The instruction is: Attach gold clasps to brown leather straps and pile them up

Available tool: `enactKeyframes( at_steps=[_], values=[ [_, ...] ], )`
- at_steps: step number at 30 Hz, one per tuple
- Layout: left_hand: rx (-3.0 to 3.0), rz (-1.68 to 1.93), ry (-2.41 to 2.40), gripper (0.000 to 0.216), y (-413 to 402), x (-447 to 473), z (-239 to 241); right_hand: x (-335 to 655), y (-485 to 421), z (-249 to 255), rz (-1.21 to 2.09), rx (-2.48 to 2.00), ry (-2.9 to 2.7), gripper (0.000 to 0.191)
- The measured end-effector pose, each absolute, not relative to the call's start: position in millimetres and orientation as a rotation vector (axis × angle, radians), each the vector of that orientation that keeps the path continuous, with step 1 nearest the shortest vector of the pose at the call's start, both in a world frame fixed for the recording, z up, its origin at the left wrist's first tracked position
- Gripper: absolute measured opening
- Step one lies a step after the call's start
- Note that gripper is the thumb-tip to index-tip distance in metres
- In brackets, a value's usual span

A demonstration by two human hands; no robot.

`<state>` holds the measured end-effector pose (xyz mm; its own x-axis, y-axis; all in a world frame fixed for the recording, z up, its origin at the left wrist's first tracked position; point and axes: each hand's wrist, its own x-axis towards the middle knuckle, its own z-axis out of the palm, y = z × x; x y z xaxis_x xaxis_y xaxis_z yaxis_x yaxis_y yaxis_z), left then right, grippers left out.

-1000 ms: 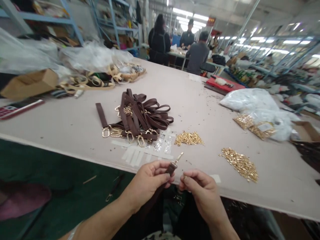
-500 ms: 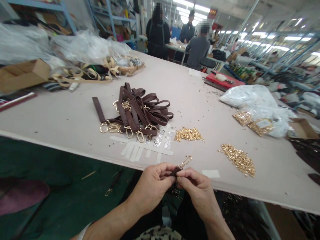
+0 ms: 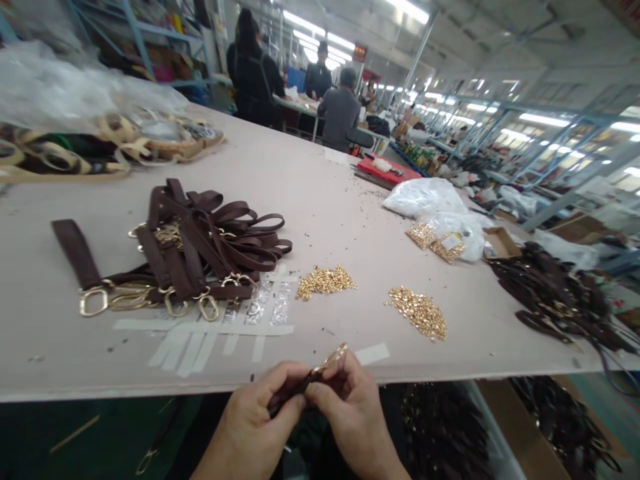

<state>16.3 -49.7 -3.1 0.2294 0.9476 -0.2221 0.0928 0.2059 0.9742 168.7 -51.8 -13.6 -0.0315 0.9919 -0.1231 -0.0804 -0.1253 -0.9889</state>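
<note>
Near the table's front edge, my left hand (image 3: 263, 410) is closed on a short dark brown leather strap (image 3: 301, 388) with a gold metal clasp (image 3: 334, 357) at its end. My right hand (image 3: 347, 403) pinches the same strap close to the clasp, thumb and fingers meeting around it. Fingers hide most of the strap. Beyond them lie two piles of small gold metal studs, a nearer-centre pile (image 3: 326, 280) and a right pile (image 3: 419, 312). To the left sits a heap of brown leather straps (image 3: 200, 247) with gold oval rings.
Pale tape strips (image 3: 200, 330) stick to the table (image 3: 320, 200) by clear packets. Plastic bags (image 3: 430, 200) with gold parts lie at right, beside a dark strap heap (image 3: 565, 287). Webbing rolls (image 3: 115, 143) lie far left. A box of straps stands below the edge. People work behind.
The view has turned to the right, so the table's things appear further left. Both hands still hold the strap; my right hand has shifted up over the gold clasp, which now shows less.
</note>
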Motion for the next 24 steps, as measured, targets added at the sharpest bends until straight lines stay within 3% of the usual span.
enactKeyframes(
  at_steps=[3, 6, 8, 14, 24],
  values=[
    [1.026, 0.764, 1.146, 0.031, -45, 22, -5, 205, -33, -8, 1.085, -1.387, -1.466, 0.008],
    [0.948, 0.738, 1.2, 0.047, -41, 21, -12, 259, 1, -11, 0.289, -1.628, -1.824, 0.012],
    [0.84, 0.754, 1.177, 0.056, -41, 19, -19, 290, 24, -16, 0.031, -1.69, -1.897, 0.017],
    [0.598, 0.744, 1.192, 0.07, -45, 20, -24, 319, 58, -24, -0.123, -1.701, -2.145, 0.02],
    [0.776, 0.817, 1.084, 0.034, -34, 11, 4, 319, 72, -22, -0.071, -1.599, -2.212, 0.018]
  ],
)
